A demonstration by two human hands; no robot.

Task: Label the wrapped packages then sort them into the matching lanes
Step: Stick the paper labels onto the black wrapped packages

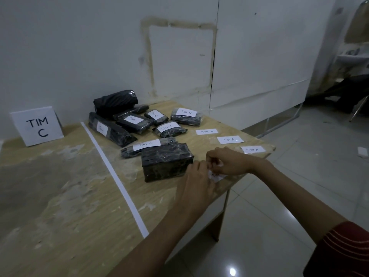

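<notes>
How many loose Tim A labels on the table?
3, near right edge: far label, middle label, near label. Left hand and right hand hold a fourth label, wording hidden.

Left hand (196,181) and right hand (229,162) close together, fingers (212,156) curled

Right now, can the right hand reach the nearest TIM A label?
Probably yes: that TIM A label lies bare beyond the right hand, nothing between, though its fingers pinch a paper label.

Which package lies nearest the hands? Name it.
The big black block, right beside the left hand; it shows no label, unlike the TIM C package behind it.
</notes>
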